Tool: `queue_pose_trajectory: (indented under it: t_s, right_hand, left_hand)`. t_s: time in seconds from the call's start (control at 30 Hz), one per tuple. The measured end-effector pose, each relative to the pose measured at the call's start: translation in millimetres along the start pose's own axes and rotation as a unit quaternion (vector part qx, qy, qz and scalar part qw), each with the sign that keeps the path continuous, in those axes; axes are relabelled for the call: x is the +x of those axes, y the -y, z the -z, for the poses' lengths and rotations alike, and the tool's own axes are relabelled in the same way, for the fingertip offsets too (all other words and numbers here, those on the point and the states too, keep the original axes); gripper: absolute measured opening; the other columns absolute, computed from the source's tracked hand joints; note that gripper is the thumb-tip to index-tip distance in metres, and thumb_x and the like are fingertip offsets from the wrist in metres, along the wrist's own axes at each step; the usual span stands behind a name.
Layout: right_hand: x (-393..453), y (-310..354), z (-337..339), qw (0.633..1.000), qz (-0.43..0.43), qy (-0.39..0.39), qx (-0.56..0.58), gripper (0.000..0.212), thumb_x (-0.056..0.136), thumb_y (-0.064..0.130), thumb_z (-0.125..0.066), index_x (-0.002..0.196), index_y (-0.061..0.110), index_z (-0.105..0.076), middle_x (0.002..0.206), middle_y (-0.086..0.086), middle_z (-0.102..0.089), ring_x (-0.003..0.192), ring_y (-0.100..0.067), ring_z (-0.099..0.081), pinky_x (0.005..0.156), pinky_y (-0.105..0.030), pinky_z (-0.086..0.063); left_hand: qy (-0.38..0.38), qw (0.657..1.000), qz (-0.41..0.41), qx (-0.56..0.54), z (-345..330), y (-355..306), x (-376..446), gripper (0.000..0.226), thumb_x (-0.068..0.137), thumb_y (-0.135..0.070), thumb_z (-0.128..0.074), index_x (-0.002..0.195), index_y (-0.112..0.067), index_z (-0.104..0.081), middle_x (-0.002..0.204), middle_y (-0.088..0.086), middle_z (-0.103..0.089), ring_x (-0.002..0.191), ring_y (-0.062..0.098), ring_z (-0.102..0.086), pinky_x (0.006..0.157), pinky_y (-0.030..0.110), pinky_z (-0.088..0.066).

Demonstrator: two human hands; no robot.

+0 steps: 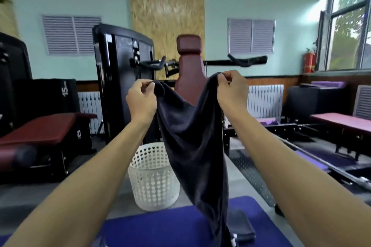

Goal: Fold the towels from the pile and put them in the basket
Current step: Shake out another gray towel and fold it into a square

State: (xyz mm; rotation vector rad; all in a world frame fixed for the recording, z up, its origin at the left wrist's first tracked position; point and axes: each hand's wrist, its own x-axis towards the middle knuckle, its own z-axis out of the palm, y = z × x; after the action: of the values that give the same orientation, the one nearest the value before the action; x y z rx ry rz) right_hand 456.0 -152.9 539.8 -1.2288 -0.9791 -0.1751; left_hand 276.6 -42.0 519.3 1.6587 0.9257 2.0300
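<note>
left hand [141, 99] and right hand [232, 88] are pinching the dark towel [192, 142] by its top corners above the white basket [153, 178]; its sagging middle is risking an uneven fold.

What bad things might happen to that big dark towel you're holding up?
Each hand, left hand and right hand, only pinches a top corner of the dark towel, so a corner might slip free and spoil the fold. The towel's bottom end hangs down to the blue mat, so it may drag or bunch. It also hides part of the white basket, so it could brush against it.
</note>
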Motion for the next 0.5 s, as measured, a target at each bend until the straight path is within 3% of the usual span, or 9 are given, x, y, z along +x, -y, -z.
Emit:
queue_pose_trajectory:
  t_s: [0.07,0.17,0.3,0.5]
  right_hand:
    - [8,16,5,0.999,0.011,-0.030,0.027,0.014,0.101,0.023,-0.050,0.102,0.014,-0.061,0.094,0.004,-0.060,0.086,-0.010,-0.053,0.074,-0.018,-0.036]
    - [8,16,13,1.000,0.003,-0.007,-0.025,0.015,0.101,0.020,-0.050,0.102,0.012,-0.062,0.101,-0.003,-0.063,0.088,-0.015,-0.053,0.075,-0.022,-0.035]
    - [7,11,25,0.998,-0.006,-0.052,-0.030,0.017,0.101,0.018,-0.049,0.102,0.009,-0.064,0.098,-0.004,-0.061,0.089,-0.017,-0.048,0.073,-0.019,-0.031]
    - [19,14,30,0.997,-0.002,-0.061,-0.056,0.020,0.102,0.016,-0.046,0.106,0.007,-0.063,0.097,-0.001,-0.055,0.095,-0.018,-0.047,0.082,-0.029,-0.038]
  left_hand:
    - [0.019,0.998,-0.056,0.007,3,-14,7,0.008,0.095,-0.015,-0.061,0.097,-0.015,-0.069,0.090,-0.002,-0.067,0.084,0.009,-0.059,0.073,0.011,-0.042]
    - [0.144,0.970,-0.115,0.156,8,-16,9,0.011,0.092,-0.011,-0.062,0.094,-0.009,-0.072,0.095,0.005,-0.070,0.089,0.016,-0.059,0.080,0.019,-0.039]
    - [0.032,0.995,-0.050,0.084,21,-24,13,0.010,0.096,-0.013,-0.058,0.095,-0.010,-0.067,0.090,0.002,-0.065,0.085,0.016,-0.059,0.078,0.023,-0.043]
    - [0.000,0.996,-0.041,0.079,22,-22,26,0.011,0.099,-0.016,-0.056,0.098,-0.008,-0.064,0.094,0.002,-0.063,0.088,0.018,-0.058,0.081,0.028,-0.046]
